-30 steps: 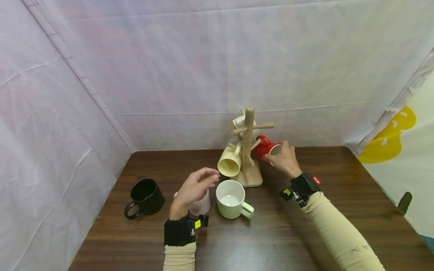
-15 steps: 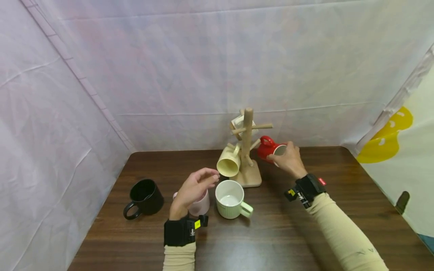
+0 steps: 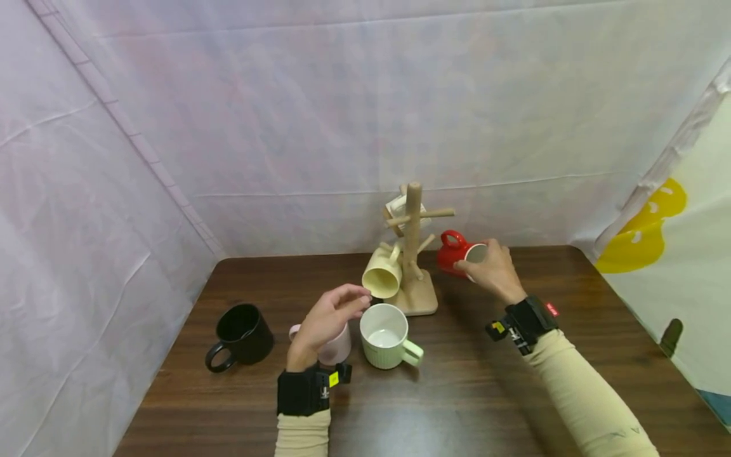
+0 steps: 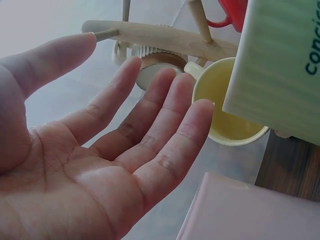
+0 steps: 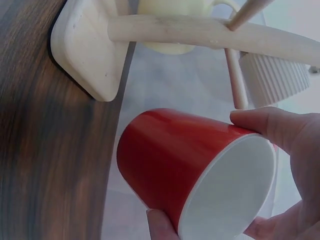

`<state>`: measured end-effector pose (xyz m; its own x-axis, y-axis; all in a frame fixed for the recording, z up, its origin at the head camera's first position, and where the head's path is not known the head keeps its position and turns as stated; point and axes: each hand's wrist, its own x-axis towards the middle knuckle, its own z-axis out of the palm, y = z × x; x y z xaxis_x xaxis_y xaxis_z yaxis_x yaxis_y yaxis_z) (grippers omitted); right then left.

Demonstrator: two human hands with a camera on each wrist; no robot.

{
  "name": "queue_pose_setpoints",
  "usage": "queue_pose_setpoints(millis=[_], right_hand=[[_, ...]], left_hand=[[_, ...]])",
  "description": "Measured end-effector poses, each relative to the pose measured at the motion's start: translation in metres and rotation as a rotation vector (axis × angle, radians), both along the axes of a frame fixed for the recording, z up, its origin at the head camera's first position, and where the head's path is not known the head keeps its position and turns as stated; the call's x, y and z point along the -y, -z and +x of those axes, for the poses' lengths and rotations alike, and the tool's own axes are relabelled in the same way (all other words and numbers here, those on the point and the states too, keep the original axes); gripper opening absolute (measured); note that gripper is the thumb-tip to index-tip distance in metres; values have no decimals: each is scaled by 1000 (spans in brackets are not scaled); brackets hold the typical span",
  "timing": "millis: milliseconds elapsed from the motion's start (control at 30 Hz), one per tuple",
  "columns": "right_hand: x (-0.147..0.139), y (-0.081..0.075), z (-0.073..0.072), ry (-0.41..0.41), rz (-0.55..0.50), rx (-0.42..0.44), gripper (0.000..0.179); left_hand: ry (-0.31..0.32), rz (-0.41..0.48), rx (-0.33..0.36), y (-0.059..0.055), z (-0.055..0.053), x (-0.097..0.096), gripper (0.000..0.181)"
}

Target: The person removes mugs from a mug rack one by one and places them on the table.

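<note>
My right hand [image 3: 492, 270] grips a red mug [image 3: 451, 257] by its rim end, tilted on its side with the white inside toward me. In the right wrist view the red mug [image 5: 165, 155] sits apart from the wooden mug tree [image 5: 175, 32]. My left hand [image 3: 328, 320] hovers over a pink mug [image 3: 335, 349], fingers loosely bent; the left wrist view shows its palm holding nothing. A cream mug [image 3: 381, 273] hangs on a lower peg of the mug tree [image 3: 414, 254], and a white mug [image 3: 398, 206] hangs higher behind the post.
A pale green mug [image 3: 384, 339] stands upright before the rack, handle to the right. Farther left on the brown table [image 3: 457, 400] is a black mug [image 3: 245, 333]. Pale cloth [image 3: 308, 114] hangs behind the table.
The red mug has moved right, away from the mug tree's peg, still in my right hand. My left hand has stayed almost in place. The view has shifted slightly.
</note>
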<state>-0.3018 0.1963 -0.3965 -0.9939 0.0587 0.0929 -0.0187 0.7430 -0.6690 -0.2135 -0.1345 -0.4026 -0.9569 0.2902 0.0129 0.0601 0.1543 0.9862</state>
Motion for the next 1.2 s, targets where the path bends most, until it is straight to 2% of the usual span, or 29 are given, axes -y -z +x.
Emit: queue_pose_setpoints(millis=[200,333,500,833,1200], right_hand=[[-8,-5,8,-6,20,-14,79],[-13,-7,14,5,25,-3,81],[-19,-10,21,9,39,17,81],[-24,-20,31,-73,94,46,83],[-20,-31,40,-140,144,57,82]], left_hand=[[6,11,-2,1,0,-3,35],[15,0,13,2,1,-6,39],[34,-30,-16,3,0,-9,41],[74,-33,-64,1,-2,-21,37],[29,-30,-39,-2,-2,-39,33]])
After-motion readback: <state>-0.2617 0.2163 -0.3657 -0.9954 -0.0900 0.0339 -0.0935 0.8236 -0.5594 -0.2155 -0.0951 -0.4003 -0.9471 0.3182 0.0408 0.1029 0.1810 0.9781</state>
